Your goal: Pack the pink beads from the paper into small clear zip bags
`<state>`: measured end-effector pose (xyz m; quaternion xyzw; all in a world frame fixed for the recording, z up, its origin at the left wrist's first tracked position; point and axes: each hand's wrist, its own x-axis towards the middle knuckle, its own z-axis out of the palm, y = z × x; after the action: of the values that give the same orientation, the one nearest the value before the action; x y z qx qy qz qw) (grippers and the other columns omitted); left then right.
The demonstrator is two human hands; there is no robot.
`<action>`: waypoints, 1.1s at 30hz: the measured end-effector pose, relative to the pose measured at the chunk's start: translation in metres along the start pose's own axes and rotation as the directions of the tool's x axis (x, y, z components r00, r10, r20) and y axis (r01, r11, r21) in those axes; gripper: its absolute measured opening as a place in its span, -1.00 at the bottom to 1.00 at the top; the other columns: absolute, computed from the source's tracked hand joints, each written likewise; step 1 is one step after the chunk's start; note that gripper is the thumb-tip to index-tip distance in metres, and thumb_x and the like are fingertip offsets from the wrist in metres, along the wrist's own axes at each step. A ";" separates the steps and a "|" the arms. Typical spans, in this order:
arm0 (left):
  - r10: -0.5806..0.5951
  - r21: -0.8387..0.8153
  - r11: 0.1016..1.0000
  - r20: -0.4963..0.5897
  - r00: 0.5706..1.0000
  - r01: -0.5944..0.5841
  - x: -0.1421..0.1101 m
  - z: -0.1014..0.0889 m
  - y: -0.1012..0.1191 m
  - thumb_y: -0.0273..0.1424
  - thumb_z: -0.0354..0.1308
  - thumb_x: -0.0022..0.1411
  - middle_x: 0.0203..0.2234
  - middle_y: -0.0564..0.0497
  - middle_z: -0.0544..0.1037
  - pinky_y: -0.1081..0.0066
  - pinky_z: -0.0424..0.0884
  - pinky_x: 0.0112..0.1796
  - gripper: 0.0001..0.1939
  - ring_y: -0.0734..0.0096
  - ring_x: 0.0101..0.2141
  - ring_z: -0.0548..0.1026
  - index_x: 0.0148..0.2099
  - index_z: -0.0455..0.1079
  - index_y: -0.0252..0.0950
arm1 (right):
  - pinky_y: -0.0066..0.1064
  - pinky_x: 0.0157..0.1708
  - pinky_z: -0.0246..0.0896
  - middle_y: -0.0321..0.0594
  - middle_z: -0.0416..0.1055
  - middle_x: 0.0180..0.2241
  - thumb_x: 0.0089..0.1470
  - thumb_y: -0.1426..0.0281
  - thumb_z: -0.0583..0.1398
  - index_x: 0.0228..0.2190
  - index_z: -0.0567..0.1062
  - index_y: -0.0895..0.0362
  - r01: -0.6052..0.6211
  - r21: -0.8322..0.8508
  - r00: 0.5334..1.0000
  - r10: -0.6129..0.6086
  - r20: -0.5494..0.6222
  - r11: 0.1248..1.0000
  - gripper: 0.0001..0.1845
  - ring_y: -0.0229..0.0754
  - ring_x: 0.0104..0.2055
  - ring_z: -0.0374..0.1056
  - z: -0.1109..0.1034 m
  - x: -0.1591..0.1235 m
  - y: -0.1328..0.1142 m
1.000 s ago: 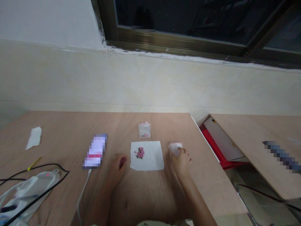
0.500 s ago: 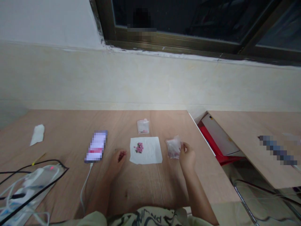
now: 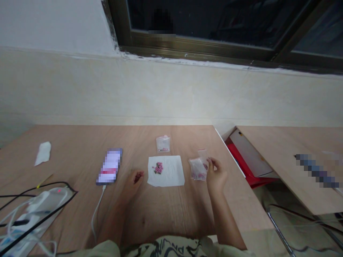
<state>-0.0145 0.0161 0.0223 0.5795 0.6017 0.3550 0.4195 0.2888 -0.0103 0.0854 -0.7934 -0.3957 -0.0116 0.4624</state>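
Observation:
My right hand [image 3: 216, 175] pinches a small clear plastic bag [image 3: 203, 153] by its edge, with a few dark pink bits low in it. This bag is raised beside another clear plastic bag [image 3: 197, 169] lying on the table, partly overlapping it in view. Left of them a white sheet of paper [image 3: 171, 175] lies flat. On it sits a small cluster of pink beads [image 3: 158, 167] with green bits at its lower edge. My left hand [image 3: 134, 182] rests on the table left of the paper, fingers curled in; whatever they hold is too dark to tell.
Behind the paper lies another small clear bag [image 3: 163, 144]. A phone [image 3: 110, 166] with a white cable is at left. Further left are a power strip [image 3: 50, 203] with tangled cables and a white tissue [image 3: 43, 153]. A gap separates this table from another table [image 3: 289, 157].
My right hand has moved slightly right and up, lifting the small bag away from the bag lying on the table. My left hand stays in place.

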 end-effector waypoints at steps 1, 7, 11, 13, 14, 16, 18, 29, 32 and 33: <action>0.000 -0.006 1.000 -0.003 1.000 0.000 -0.001 0.000 0.000 -0.32 0.05 -0.07 -0.45 0.02 0.45 0.34 0.35 -0.29 -0.80 0.35 -0.38 0.43 -0.35 0.34 -0.30 | -0.25 -0.32 0.18 0.00 0.47 -0.42 -0.02 0.29 0.00 -0.38 0.49 0.27 0.033 -0.043 0.999 -0.034 -0.019 0.998 -0.64 -0.06 -0.38 0.36 0.001 -0.001 0.003; -0.017 -0.018 1.000 -0.005 1.000 0.017 -0.007 0.000 0.006 -0.30 0.05 -0.06 -0.41 0.00 0.47 0.34 0.35 -0.24 -0.77 0.33 -0.33 0.44 -0.32 0.34 -0.30 | -0.16 -0.15 0.08 0.00 0.48 -0.42 -0.02 0.29 0.01 -0.42 0.50 0.25 0.096 -0.033 0.995 -0.096 -0.007 0.995 -0.66 -0.09 -0.38 0.36 -0.003 -0.012 -0.003; -0.086 -0.014 0.996 -0.002 0.996 0.086 -0.013 -0.002 0.025 -0.25 0.03 -0.03 -0.36 -0.04 0.48 0.36 0.37 -0.31 -0.71 0.31 -0.33 0.44 -0.28 0.35 -0.32 | -0.25 -0.27 0.22 -0.05 0.46 -0.37 -0.07 0.24 0.08 -0.41 0.48 0.22 -0.050 0.282 0.965 -0.027 0.262 0.958 -0.68 -0.10 -0.30 0.35 -0.007 -0.032 -0.026; -0.023 -0.028 0.999 0.060 0.998 0.025 -0.016 -0.002 0.038 -0.23 0.01 0.00 -0.28 -0.07 0.47 0.37 0.37 -0.30 -0.67 0.33 -0.31 0.42 -0.22 0.35 -0.31 | -0.30 -0.38 0.28 -0.11 0.45 -0.40 -0.09 0.22 0.10 -0.43 0.48 0.20 -0.178 0.414 0.886 -0.037 0.463 0.893 -0.69 -0.13 -0.34 0.35 -0.004 -0.045 -0.039; 0.029 -0.043 0.999 0.103 0.994 -0.025 -0.017 -0.002 0.045 -0.23 0.00 0.02 -0.24 -0.07 0.46 0.38 0.36 -0.28 -0.66 0.35 -0.29 0.42 -0.18 0.34 -0.29 | -0.32 -0.42 0.30 -0.13 0.45 -0.43 -0.10 0.21 0.11 -0.45 0.48 0.19 -0.231 0.449 0.836 -0.060 0.545 0.863 -0.70 -0.14 -0.36 0.35 -0.002 -0.051 -0.044; 0.106 -0.060 0.994 0.224 0.969 -0.095 -0.020 -0.002 0.057 -0.23 0.00 0.05 -0.21 -0.05 0.45 0.39 0.34 -0.24 -0.66 0.36 -0.27 0.41 -0.15 0.34 -0.26 | -0.35 -0.43 0.31 -0.16 0.44 -0.46 -0.11 0.22 0.12 -0.50 0.48 0.17 -0.277 0.476 0.753 -0.118 0.647 0.835 -0.73 -0.15 -0.36 0.35 0.004 -0.061 -0.052; 0.138 -0.048 0.990 0.302 0.943 -0.130 -0.021 -0.002 0.064 -0.24 -0.01 0.07 -0.22 -0.03 0.46 0.40 0.33 -0.24 -0.69 0.35 -0.25 0.41 -0.16 0.35 -0.24 | -0.35 -0.41 0.31 -0.16 0.44 -0.46 -0.11 0.23 0.13 -0.52 0.48 0.17 -0.282 0.474 0.712 -0.148 0.686 0.834 -0.74 -0.16 -0.35 0.34 0.008 -0.067 -0.057; 0.123 -0.040 0.992 0.367 0.922 -0.116 -0.014 0.000 0.066 -0.28 0.03 0.04 -0.38 -0.02 0.50 0.42 0.33 -0.30 -0.75 0.37 -0.33 0.42 -0.26 0.40 -0.28 | -0.39 -0.41 0.25 -0.15 0.44 -0.49 -0.09 0.24 0.13 -0.52 0.47 0.20 -0.270 0.449 0.654 -0.180 0.735 0.852 -0.73 -0.20 -0.40 0.32 0.010 -0.060 -0.054; 0.125 -0.046 0.992 0.370 0.921 -0.117 -0.013 0.001 0.066 -0.27 0.04 0.03 -0.39 -0.03 0.50 0.41 0.33 -0.30 -0.75 0.36 -0.34 0.42 -0.28 0.41 -0.28 | -0.40 -0.41 0.25 -0.15 0.43 -0.49 -0.09 0.21 0.12 -0.55 0.46 0.20 -0.279 0.446 0.643 -0.180 0.744 0.850 -0.70 -0.21 -0.41 0.32 0.010 -0.060 -0.053; 0.120 -0.047 0.993 0.373 0.920 -0.110 -0.013 0.002 0.066 -0.27 0.04 0.03 -0.39 -0.03 0.50 0.40 0.33 -0.30 -0.75 0.36 -0.34 0.42 -0.29 0.41 -0.29 | -0.40 -0.42 0.25 -0.15 0.42 -0.50 -0.09 0.19 0.12 -0.55 0.46 0.20 -0.288 0.440 0.636 -0.174 0.752 0.851 -0.69 -0.21 -0.41 0.32 0.010 -0.061 -0.053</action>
<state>0.0129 0.0077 0.0831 0.6657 0.4707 0.2692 0.5126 0.2096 -0.0265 0.0952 -0.5770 -0.5151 0.4500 0.4464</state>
